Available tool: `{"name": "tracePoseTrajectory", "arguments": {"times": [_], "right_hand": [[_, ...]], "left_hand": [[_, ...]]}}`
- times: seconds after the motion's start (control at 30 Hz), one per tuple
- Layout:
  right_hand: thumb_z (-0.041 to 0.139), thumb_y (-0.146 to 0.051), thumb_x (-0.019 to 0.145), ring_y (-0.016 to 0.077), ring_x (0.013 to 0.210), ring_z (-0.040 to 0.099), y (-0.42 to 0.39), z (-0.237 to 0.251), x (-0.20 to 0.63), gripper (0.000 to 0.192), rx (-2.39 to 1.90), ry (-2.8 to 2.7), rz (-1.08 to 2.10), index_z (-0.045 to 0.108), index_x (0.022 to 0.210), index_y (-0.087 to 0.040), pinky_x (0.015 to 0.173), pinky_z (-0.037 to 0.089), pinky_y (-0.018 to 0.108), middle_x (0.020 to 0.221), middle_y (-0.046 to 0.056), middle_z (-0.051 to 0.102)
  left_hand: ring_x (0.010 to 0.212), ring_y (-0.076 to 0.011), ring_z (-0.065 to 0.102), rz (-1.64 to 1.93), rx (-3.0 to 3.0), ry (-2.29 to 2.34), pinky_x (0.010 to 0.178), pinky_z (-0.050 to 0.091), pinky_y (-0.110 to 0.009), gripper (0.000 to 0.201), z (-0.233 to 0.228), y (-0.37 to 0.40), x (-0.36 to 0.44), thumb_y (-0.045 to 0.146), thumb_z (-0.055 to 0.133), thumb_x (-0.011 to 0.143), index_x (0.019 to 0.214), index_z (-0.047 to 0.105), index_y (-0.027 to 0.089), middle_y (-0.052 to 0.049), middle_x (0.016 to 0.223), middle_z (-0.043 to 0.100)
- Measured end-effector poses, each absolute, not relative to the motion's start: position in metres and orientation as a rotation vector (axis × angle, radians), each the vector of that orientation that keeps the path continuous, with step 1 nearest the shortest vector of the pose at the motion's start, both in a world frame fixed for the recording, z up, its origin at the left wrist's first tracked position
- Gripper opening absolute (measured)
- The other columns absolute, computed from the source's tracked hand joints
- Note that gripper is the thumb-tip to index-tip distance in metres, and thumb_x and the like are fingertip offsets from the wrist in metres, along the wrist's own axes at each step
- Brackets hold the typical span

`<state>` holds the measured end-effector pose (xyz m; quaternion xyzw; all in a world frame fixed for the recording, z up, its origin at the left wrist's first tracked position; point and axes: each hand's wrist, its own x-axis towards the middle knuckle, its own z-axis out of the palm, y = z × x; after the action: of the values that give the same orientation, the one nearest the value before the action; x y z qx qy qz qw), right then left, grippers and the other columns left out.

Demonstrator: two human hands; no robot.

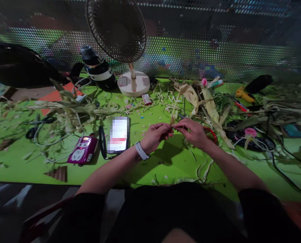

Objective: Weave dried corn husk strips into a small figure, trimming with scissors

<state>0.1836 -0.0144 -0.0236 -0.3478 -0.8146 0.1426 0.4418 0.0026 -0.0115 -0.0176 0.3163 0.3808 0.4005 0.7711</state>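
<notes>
At the far left a black bag (19,69) lies on the green table (165,162), with scissors (36,126) among dry husks (74,109) in front of it. Next come a pink power strip (82,154), a phone (118,134) propped just beside it, a black bottle (98,69) further back and a fan (120,33) on its white base.

Near the middle, above the table's front part, the left hand (154,136), a pale watch (141,151) on its wrist, is closed with thumb and fingertips pinching a thin husk strip (172,122). The right hand (194,132) touches it, fingers curled and pinching the same strip from the other side. The strip stands up a little between the two pinches.

The step in hand looks like twisting or folding the strip between the fingertips. The next move likely calls for a firm left pinch while the right fingers turn the strip, gently, since dry husk may tear.

Right of the hands lie red scissors (211,132), more husk, a pink flower (250,131), a yellow glue gun (244,93) and black cables (287,168)
</notes>
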Motion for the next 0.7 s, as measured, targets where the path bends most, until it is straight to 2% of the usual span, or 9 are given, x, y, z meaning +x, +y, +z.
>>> {"name": "tracePoseTrajectory", "arguments": {"times": [0.2,0.37,0.5,0.7], "right_hand": [[0.060,-0.023,0.087,0.0158,0.074,0.066,-0.0147,-0.0251,0.1829,0.011,-0.901,-2.035,0.292,0.068,0.094,-0.022,0.067,0.054,0.030,0.081,0.004,0.071],[0.061,-0.022,0.086,0.0156,0.076,0.066,-0.0131,-0.0267,0.1850,0.013,-0.849,-2.082,0.246,0.067,0.098,-0.023,0.067,0.054,0.029,0.083,0.004,0.071],[0.060,-0.022,0.087,0.0160,0.077,0.065,-0.0135,-0.0287,0.1847,0.012,-0.849,-2.054,0.219,0.067,0.096,-0.024,0.068,0.054,0.031,0.082,0.003,0.069],[0.059,-0.023,0.087,0.0153,0.074,0.062,-0.0225,-0.0283,0.1764,0.004,-1.026,-1.925,0.289,0.062,0.088,-0.021,0.066,0.052,0.029,0.079,0.003,0.065]], "left_hand": [[0.052,-0.0056,0.059,0.904,0.568,0.797,0.050,0.044,-0.014,0.014,-0.0162,-0.0134,0.0047,0.017,0.072,0.063,0.073,0.065,0.010,-0.001,0.062,0.066],[0.052,-0.0034,0.058,0.873,0.438,0.764,0.048,0.044,-0.010,0.002,-0.0147,-0.0122,0.0054,0.011,0.064,0.071,0.071,0.065,0.010,-0.001,0.060,0.064],[0.050,-0.0022,0.055,0.824,0.361,0.774,0.048,0.044,-0.009,0.009,-0.0138,-0.0118,0.0058,0.010,0.060,0.076,0.068,0.064,0.009,0.000,0.058,0.062],[0.055,-0.0059,0.062,0.891,0.485,0.756,0.050,0.047,-0.013,0.008,-0.0144,-0.0191,0.0080,0.017,0.068,0.071,0.075,0.067,0.010,-0.002,0.063,0.067]]}}
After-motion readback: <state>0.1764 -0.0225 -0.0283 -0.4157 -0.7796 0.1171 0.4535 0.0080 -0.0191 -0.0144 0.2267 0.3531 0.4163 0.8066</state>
